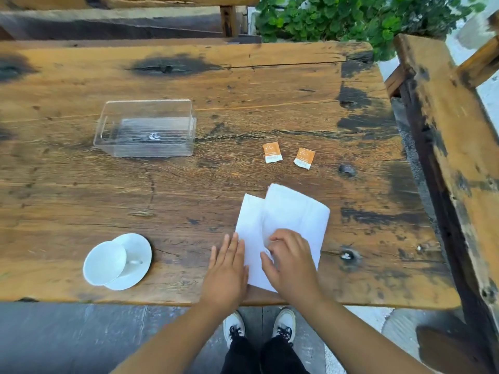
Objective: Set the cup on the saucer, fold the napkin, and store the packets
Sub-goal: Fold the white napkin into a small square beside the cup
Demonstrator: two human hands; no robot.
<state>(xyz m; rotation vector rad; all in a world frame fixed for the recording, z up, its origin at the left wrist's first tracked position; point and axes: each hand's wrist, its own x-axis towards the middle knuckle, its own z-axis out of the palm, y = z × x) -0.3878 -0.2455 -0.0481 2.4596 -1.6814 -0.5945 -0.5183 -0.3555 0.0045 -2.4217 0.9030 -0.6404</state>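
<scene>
A white napkin (286, 214) lies partly folded near the table's front edge, one flap overlapping the other. My right hand (293, 261) pinches the napkin's near part between thumb and fingers. My left hand (228, 268) rests flat with fingers together on the napkin's left edge. A white cup (104, 263) stands on a white saucer (139, 249) at the front left. Two orange-and-white packets (272, 152) (304, 158) lie on the wood beyond the napkin. A clear plastic box (145, 128), open on top, stands to the left of the packets.
The worn wooden table (189, 184) ends just in front of my hands. A wooden bench (453, 147) runs along the right side and another stands behind the table. Green plants (351, 20) grow at the back right. My shoes (259, 323) show below on the paving.
</scene>
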